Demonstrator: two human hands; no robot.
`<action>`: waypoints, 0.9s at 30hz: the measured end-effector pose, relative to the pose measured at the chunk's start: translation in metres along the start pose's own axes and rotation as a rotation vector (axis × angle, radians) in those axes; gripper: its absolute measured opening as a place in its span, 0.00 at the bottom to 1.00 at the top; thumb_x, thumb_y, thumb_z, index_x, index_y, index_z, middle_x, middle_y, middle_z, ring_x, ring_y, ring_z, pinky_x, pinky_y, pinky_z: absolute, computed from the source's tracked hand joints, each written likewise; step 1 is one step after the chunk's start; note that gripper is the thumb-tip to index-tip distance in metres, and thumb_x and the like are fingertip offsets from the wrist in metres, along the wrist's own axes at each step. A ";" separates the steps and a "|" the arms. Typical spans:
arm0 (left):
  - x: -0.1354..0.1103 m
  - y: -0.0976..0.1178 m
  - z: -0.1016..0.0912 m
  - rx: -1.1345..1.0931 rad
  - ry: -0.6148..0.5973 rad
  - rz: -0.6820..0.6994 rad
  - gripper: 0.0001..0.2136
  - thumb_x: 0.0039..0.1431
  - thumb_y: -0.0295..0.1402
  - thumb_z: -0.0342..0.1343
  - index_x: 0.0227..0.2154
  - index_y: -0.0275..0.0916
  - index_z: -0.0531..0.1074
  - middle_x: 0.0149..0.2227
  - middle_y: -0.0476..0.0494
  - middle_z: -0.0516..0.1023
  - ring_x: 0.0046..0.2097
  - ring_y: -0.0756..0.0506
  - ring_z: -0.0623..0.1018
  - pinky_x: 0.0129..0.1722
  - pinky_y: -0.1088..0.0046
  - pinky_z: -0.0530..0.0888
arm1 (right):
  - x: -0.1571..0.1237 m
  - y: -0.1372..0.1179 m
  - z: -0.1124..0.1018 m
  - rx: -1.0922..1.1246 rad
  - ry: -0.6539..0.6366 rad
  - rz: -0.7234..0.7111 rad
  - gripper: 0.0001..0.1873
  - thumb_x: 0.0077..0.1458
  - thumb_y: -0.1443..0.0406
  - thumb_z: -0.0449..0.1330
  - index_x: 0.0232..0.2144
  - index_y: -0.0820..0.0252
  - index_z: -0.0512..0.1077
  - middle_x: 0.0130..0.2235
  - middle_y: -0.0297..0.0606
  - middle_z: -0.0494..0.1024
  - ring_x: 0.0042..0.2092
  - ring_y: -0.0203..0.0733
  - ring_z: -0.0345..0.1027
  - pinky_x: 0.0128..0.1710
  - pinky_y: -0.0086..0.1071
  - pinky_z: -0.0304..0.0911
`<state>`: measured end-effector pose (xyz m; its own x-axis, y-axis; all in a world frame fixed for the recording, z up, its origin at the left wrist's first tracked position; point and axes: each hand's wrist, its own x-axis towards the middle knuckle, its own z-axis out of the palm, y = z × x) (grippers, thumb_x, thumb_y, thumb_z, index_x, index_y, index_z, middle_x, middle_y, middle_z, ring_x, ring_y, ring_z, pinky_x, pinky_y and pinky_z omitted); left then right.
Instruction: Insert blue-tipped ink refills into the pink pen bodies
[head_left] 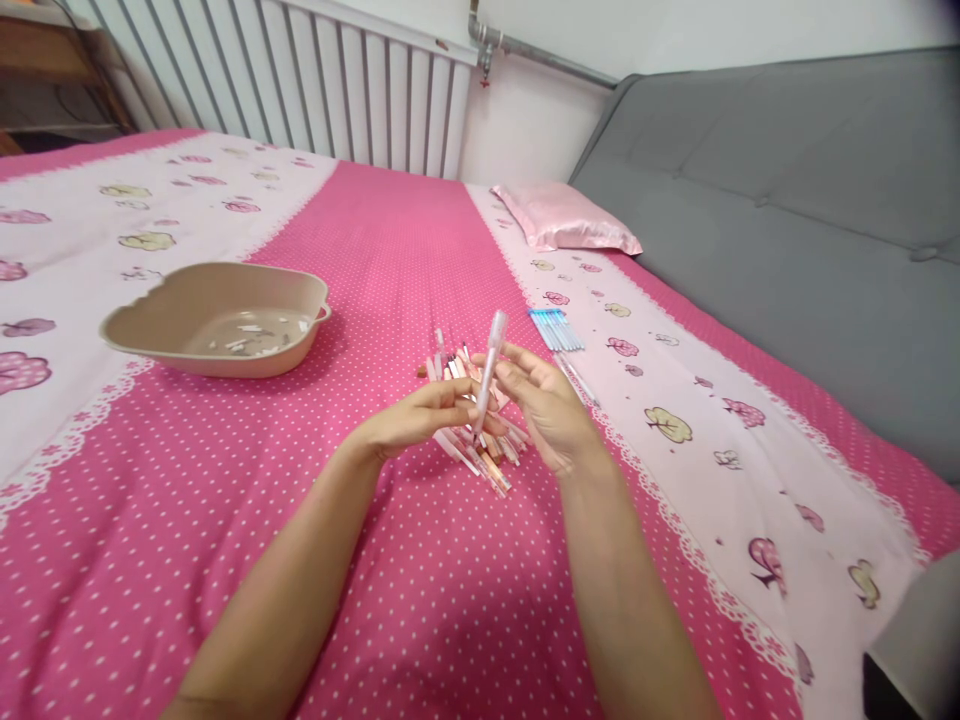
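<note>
A translucent pale-pink pen [490, 372] stands tilted above the pile, its upper end leaning right. My left hand [431, 408] grips the lower part of this pen between thumb and fingers. From the other side, my right hand [551, 405] closes its thumb and fingers around the pen's middle; some fingertips are hidden behind it. Below both hands lies a loose pile of pink, white and orange pens [491, 470], partly covered by the hands.
A row of blue-capped pens [556, 330] lies to the right, with a few clear pens [576, 378] beside it. At left stands a beige basin [217, 365] with small white and dark pieces inside. A pink pillow [574, 220] rests near the grey headboard [765, 190]. Polka-dot bedding [405, 230] lies underneath.
</note>
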<state>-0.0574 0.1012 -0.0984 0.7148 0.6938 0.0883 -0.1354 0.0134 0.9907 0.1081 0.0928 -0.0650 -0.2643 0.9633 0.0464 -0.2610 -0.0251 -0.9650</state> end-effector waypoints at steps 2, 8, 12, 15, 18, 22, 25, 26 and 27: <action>0.000 0.000 0.000 -0.018 -0.010 0.010 0.14 0.60 0.31 0.50 0.48 0.34 0.65 0.41 0.35 0.77 0.43 0.43 0.77 0.46 0.62 0.71 | -0.001 -0.001 0.000 0.004 -0.017 0.007 0.16 0.49 0.65 0.59 0.43 0.56 0.67 0.41 0.37 0.76 0.43 0.41 0.69 0.35 0.33 0.69; 0.000 0.000 0.001 -0.023 -0.008 0.028 0.14 0.59 0.30 0.50 0.48 0.34 0.66 0.42 0.36 0.77 0.42 0.44 0.77 0.46 0.64 0.71 | 0.001 0.002 -0.002 -0.023 -0.013 -0.002 0.17 0.47 0.66 0.61 0.43 0.57 0.67 0.40 0.37 0.77 0.41 0.41 0.70 0.34 0.33 0.69; 0.000 0.000 0.002 -0.036 0.000 0.024 0.14 0.59 0.29 0.51 0.47 0.34 0.66 0.42 0.35 0.77 0.41 0.44 0.78 0.46 0.63 0.71 | 0.002 0.004 -0.002 -0.015 0.006 -0.013 0.18 0.47 0.66 0.62 0.43 0.58 0.67 0.37 0.37 0.77 0.40 0.39 0.71 0.35 0.32 0.69; 0.000 0.000 0.003 -0.049 0.004 0.020 0.14 0.59 0.29 0.51 0.47 0.33 0.66 0.41 0.35 0.77 0.41 0.44 0.78 0.45 0.64 0.72 | 0.001 0.004 -0.002 -0.022 0.026 -0.009 0.20 0.46 0.66 0.63 0.43 0.58 0.67 0.35 0.36 0.77 0.39 0.39 0.71 0.34 0.31 0.68; 0.000 0.001 0.004 -0.056 0.000 0.029 0.14 0.58 0.29 0.51 0.47 0.33 0.66 0.40 0.35 0.77 0.40 0.44 0.78 0.44 0.64 0.72 | 0.001 0.004 -0.002 -0.022 0.044 -0.005 0.21 0.43 0.66 0.65 0.42 0.58 0.67 0.34 0.35 0.76 0.38 0.38 0.71 0.35 0.31 0.68; 0.001 0.001 0.004 -0.040 -0.005 0.030 0.13 0.59 0.29 0.51 0.46 0.33 0.66 0.40 0.36 0.77 0.39 0.45 0.78 0.44 0.65 0.72 | 0.002 0.004 -0.001 -0.016 0.052 -0.003 0.22 0.40 0.66 0.66 0.41 0.58 0.68 0.32 0.32 0.74 0.34 0.35 0.69 0.34 0.30 0.67; 0.001 0.001 0.004 -0.022 -0.012 0.026 0.12 0.58 0.30 0.51 0.45 0.33 0.67 0.39 0.36 0.77 0.40 0.45 0.78 0.44 0.65 0.72 | 0.002 0.006 0.001 -0.030 0.077 -0.008 0.23 0.38 0.65 0.67 0.40 0.58 0.68 0.31 0.31 0.72 0.34 0.34 0.68 0.33 0.29 0.67; 0.001 0.001 0.004 -0.018 -0.012 0.027 0.12 0.58 0.30 0.51 0.45 0.33 0.67 0.39 0.36 0.77 0.40 0.45 0.78 0.44 0.65 0.72 | 0.003 0.007 0.001 -0.037 0.089 -0.012 0.23 0.38 0.65 0.67 0.40 0.58 0.68 0.32 0.31 0.71 0.34 0.34 0.68 0.34 0.29 0.67; 0.001 0.001 0.003 -0.016 -0.009 0.028 0.12 0.58 0.30 0.52 0.45 0.33 0.67 0.39 0.36 0.77 0.41 0.44 0.78 0.44 0.65 0.72 | 0.003 0.007 0.001 -0.046 0.103 -0.020 0.23 0.37 0.65 0.67 0.40 0.58 0.68 0.33 0.31 0.71 0.35 0.34 0.67 0.35 0.29 0.67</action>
<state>-0.0545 0.0994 -0.0966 0.7170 0.6872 0.1171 -0.1664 0.0056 0.9860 0.1044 0.0949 -0.0717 -0.1618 0.9860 0.0412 -0.2215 0.0044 -0.9751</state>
